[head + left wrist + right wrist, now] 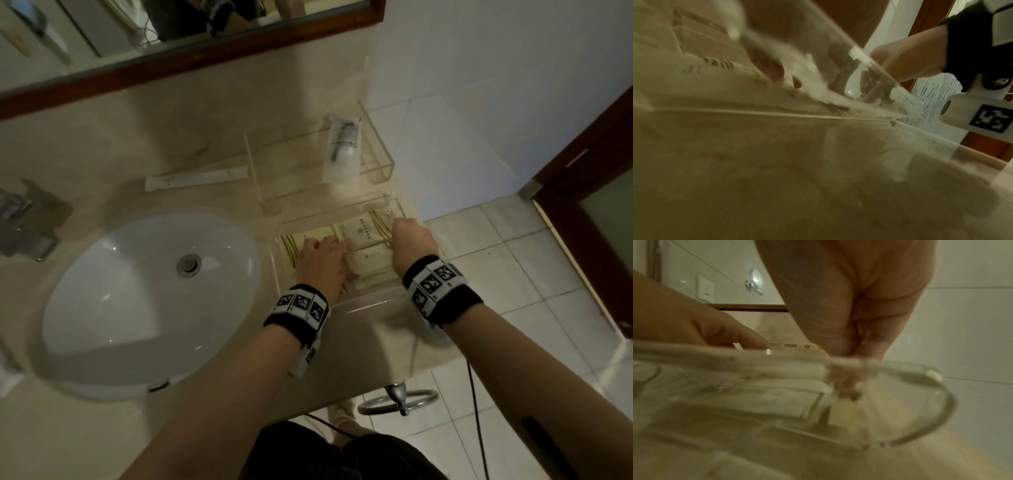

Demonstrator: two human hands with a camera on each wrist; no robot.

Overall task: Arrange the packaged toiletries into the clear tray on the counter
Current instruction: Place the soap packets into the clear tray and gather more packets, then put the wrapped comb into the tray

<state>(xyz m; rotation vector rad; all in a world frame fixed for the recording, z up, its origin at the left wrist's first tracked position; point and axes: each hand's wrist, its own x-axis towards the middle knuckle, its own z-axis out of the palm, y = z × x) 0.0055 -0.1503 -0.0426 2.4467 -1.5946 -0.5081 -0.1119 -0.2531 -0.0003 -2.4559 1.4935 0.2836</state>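
Observation:
A clear tray [371,297] sits at the counter's front right corner, and several cream packets [363,233] lie flat in it. My left hand [323,255] rests on the packets at the left with its fingers straight. My right hand [412,240] reaches down into the tray's right side, knuckles up. In the right wrist view its thumb and fingers [849,382] meet in a pinch at the right edge of a cream packet [777,395], behind the tray rim [941,386]. The left wrist view shows my left fingers [766,65] on a packet [694,78].
A second clear stand [383,161] behind the tray holds a clear bag with a dark comb [342,147]. A long white packet [195,178] lies on the counter to its left. The sink [150,301] and faucet [20,222] are left. The counter edge and the tiled floor [513,274] are right.

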